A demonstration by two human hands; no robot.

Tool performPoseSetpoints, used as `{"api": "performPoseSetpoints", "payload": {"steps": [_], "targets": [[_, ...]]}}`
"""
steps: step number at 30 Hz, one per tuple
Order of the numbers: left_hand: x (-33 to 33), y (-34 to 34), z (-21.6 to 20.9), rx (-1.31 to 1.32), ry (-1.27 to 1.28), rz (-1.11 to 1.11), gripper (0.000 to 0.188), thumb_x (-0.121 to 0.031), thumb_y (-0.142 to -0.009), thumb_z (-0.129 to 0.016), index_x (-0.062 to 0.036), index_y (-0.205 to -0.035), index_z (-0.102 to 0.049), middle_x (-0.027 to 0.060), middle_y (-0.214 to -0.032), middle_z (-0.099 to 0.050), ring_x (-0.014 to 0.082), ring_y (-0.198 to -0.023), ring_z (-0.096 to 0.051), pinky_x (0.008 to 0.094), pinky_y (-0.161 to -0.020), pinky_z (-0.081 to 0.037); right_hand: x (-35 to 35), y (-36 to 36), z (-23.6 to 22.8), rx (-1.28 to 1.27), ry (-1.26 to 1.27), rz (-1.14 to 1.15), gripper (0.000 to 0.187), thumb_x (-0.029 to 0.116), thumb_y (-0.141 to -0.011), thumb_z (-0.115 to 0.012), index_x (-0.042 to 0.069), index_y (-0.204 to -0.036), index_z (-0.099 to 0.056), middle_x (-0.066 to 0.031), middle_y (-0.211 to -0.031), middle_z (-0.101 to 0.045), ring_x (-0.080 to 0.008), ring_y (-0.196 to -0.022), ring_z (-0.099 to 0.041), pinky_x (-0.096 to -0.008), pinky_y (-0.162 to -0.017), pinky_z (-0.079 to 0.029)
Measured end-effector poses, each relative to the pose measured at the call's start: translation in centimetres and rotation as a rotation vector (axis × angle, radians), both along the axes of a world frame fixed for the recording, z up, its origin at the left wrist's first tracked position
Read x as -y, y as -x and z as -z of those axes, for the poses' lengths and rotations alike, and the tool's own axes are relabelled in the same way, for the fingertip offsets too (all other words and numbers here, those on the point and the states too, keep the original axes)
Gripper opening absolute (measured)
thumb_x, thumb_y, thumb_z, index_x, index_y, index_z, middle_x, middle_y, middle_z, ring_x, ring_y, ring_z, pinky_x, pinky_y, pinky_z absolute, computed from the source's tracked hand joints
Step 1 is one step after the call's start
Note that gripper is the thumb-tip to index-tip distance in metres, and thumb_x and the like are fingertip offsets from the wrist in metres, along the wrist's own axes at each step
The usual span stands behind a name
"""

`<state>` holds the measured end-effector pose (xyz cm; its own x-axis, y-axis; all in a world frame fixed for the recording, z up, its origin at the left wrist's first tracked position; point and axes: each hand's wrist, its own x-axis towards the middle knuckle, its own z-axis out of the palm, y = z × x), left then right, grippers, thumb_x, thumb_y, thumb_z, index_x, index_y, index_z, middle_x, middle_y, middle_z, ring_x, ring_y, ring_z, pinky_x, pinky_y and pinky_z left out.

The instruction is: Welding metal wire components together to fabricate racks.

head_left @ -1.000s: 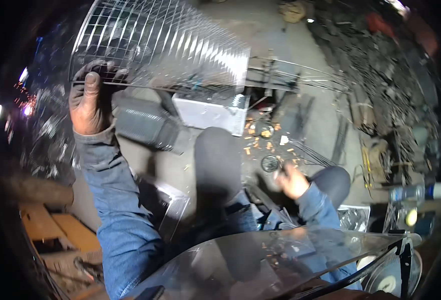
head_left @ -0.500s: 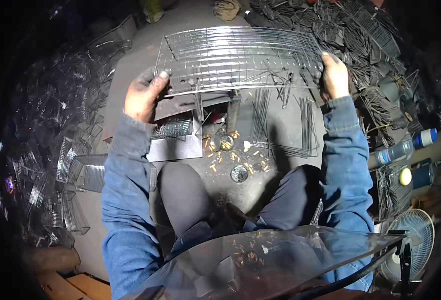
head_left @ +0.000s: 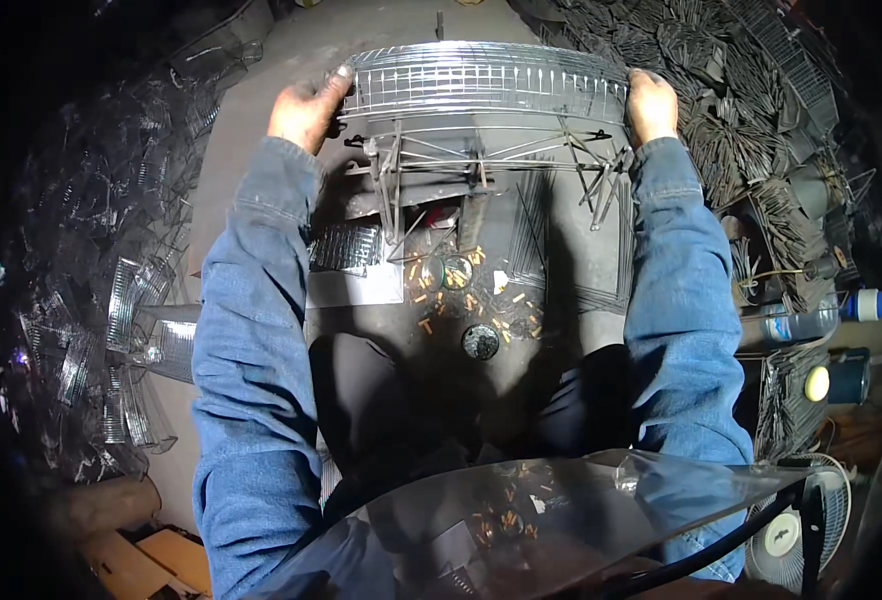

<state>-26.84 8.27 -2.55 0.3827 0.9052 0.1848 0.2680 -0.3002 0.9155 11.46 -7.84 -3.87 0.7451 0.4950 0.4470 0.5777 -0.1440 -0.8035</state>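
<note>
Left hand [head_left: 306, 112] clasped on one end of the wire basket [head_left: 486, 82], right hand [head_left: 653, 106] gripping the other, basket right by the rod frame [head_left: 396, 190], contact unclear! Orange stubs [head_left: 469, 302] scatter near a round dish [head_left: 480, 342], dark rods [head_left: 726, 150] heap up rightward, clear visor [head_left: 561, 515] cutting across below.

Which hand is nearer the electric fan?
Right. The right hand is ahead and left of the electric fan; the left hand is much farther left.

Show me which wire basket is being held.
The wire basket at top centre, gripped at its ends by the left hand and right hand; other baskets, at left, lie untouched.
</note>
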Motion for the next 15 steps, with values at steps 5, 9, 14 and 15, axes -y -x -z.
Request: {"api": "performPoseSetpoints", "payload": {"steps": [5,9,14,15], "targets": [[5.7,2.9,3.6,-0.003,0.039,0.097,0.047,-0.038,-0.083,-0.065,0.0028,-0.106,-0.061,0.0091,-0.092,-0.066,0.016,-0.08,-0.061,0.0307,-0.073,-0.05,3.8,2.8,2.7,-0.033,-0.188,-0.077,0.043,0.031,-0.089,-0.049,-0.008,-0.106,-0.058,-0.0211,-0.096,-0.063,-0.0234,-0.092,-0.058,-0.0338,-0.084,-0.043],[6.7,1.1,2.9,0.096,0.079,0.153,0.038,-0.031,-0.083,-0.065,0.0032,-0.101,-0.063,0.0101,-0.086,-0.067,0.0149,-0.074,-0.062,0.0296,-0.07,-0.049,4.8,-0.2,1.1,0.363,0.28,0.103,0.053,0.043,-0.091,-0.041,-0.006,-0.104,-0.057,-0.03,-0.1,-0.058,-0.0425,-0.098,-0.055,-0.0421,-0.085,-0.042],[10.9,1.4,3.1,-0.058,-0.092,0.038,0.044,-0.042,-0.078,-0.065,0.0003,-0.091,-0.066,0.0183,-0.081,-0.066,0.0255,-0.076,-0.064,0.0353,-0.072,-0.049,8.8,8.9,-0.1,0.193,-0.037,0.049,0.042,0.033,-0.089,-0.05,-0.006,-0.102,-0.057,-0.0255,-0.098,-0.06,-0.0371,-0.093,-0.057,-0.0409,-0.082,-0.044],[11.4,0.9,3.9,-0.016,-0.139,0.031,0.044,-0.042,-0.078,-0.064,0.0007,-0.09,-0.066,0.0196,-0.083,-0.066,0.0285,-0.079,-0.065,0.0361,-0.073,-0.05,9.6,11.8,0.4,0.239,0.131,0.027,0.038,0.03,-0.087,-0.054,-0.004,-0.103,-0.058,-0.0234,-0.098,-0.061,-0.0348,-0.093,-0.058,-0.0395,-0.083,-0.045]]}}
